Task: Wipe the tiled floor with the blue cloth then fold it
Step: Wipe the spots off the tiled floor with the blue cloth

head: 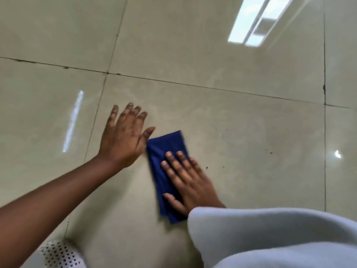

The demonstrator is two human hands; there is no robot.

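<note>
A dark blue cloth (164,151), folded into a narrow strip, lies on the glossy beige tiled floor (231,122). My right hand (185,180) lies flat on the cloth's near half, fingers straight and pressing down. My left hand (125,136) is spread with straight fingers just left of the cloth's far end, its thumb tip at the cloth's corner. It holds nothing. The cloth's near end is partly hidden by my right hand and sleeve.
A pale grey sleeve (270,238) fills the lower right. White fabric with black dots (59,254) shows at the bottom left. Small dark specks (270,152) dot the tile right of the cloth. Dark grout lines (193,85) cross the floor.
</note>
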